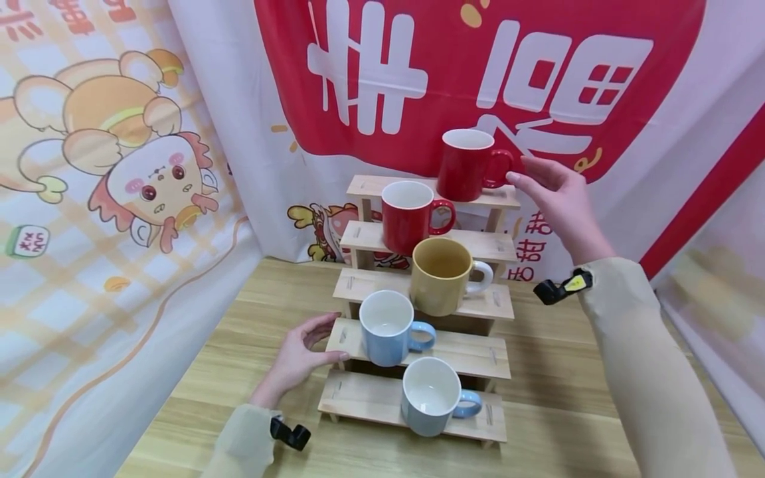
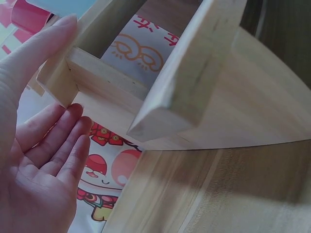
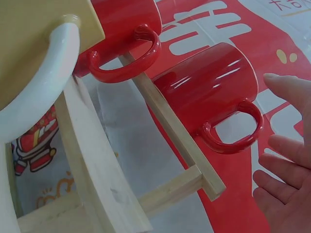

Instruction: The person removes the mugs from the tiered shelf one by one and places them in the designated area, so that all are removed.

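Note:
A stepped wooden rack [image 1: 364,395] carries several mugs, one on each step. At the top, a red mug [image 1: 457,169] with a white inside has its handle turned right. My right hand [image 1: 562,199] is just beyond that handle, thumb and fingers spread, with a gap to the mug in the right wrist view. Lower down come another red mug [image 1: 403,222], a yellow mug [image 1: 436,289] with a white handle, and two light blue mugs, an upper one [image 1: 382,342] and a lower one [image 1: 424,405]. My left hand [image 1: 297,358] spans a lower step's left end, its fingertips right at the wood.
The rack stands on a wood-grain table [image 1: 239,352]. Behind it hangs a white cloth with a large red print [image 1: 370,143]. A cartoon-printed cloth [image 1: 60,219] forms the left side, and another cloth [image 1: 717,265] hangs at the right.

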A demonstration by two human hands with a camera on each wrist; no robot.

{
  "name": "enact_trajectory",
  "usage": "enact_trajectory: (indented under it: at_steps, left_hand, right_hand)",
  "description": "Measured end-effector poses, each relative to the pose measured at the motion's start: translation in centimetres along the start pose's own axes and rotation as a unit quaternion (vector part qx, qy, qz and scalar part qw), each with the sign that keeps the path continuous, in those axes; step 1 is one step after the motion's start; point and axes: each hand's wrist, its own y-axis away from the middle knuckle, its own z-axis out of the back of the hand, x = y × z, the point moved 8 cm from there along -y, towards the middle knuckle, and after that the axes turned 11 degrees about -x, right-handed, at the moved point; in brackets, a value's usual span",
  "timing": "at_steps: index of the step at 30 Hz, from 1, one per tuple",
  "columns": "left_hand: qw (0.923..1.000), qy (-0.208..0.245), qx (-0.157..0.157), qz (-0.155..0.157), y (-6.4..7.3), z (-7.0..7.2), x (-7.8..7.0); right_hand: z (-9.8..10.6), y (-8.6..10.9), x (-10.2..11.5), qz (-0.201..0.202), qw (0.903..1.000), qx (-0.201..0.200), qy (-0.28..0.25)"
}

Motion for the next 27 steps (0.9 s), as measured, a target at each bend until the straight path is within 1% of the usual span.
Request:
enact_trajectory:
  at_steps: [7,14,17,21,24,27]
  left_hand:
    - [1.0,0.0,-0.004,-0.003,0.0,0.1,-0.1]
    - [1.0,0.006,-0.002,-0.006,0.1,0.0,-0.1]
    - [0.9999,0.013,0.001,-0.006,0.1,-0.1,-0.1]
    - [0.9998,0.017,0.005,-0.003,0.1,-0.2,-0.2]
    - [0.9999,0.014,0.003,-0.005,0.1,-0.1,-0.2]
    - [0.9999,0.01,-0.002,-0.005,0.1,-0.1,-0.3]
  right_hand:
    - [-1.5,-1.2,0.5,-0.024,0.9995,0.018,-0.01]
    - [-2.9,-2.5,1.3,-0.04,0.9988,0.026,0.004]
    - [-3.4,-3.0,1.2,-0.06,0.9979,0.027,-0.002]
    - [-3.9,-3.5,1.0,-0.086,0.9955,0.026,-0.031]
    - [-4.1,-3.7,0.9,-0.093,0.994,0.033,-0.049]
    - [-4.1,-3.7,0.9,-0.099,0.9927,0.042,-0.055]
